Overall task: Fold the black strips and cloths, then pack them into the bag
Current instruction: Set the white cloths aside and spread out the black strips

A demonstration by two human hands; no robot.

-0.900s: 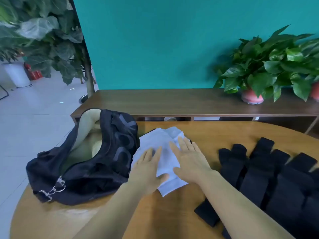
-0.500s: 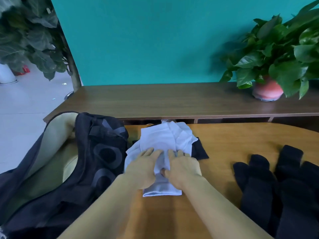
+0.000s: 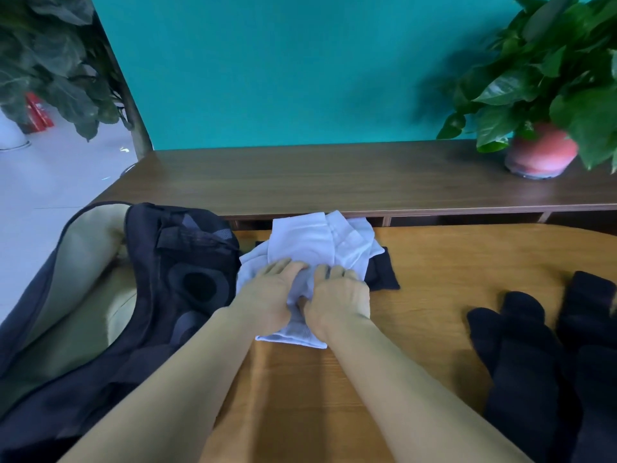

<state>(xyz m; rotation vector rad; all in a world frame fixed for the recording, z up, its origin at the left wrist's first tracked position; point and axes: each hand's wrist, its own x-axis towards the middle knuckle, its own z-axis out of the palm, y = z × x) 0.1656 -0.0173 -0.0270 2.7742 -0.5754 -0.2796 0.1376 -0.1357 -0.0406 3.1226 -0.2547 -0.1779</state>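
Both hands sit side by side on the white cloth [image 3: 317,248], mid-table, w/ thumbs tucked into the fabric between them. Left hand [image 3: 267,297] has fingers curled down onto the bunched cloth, pinching a fold w/ the thumb. Right hand [image 3: 340,299] does the same, knuckles up, fingers bent over the fabric. Cloth is folded into layers; its far end reaches the table [image 3: 450,279] edge, its near end pokes out below the wrists. A dark cloth [image 3: 384,275] lies under it, sticking out on the right; probably folded, but mostly hidden. Bag [image 3: 160,295] lies open just left of the cloth, touching it, pale lining showing. Black strips [image 3: 534,355] lie at the right, well apart from the hands. Potted plant [image 3: 541,155] stands on the shelf [image 3: 334,175] behind.
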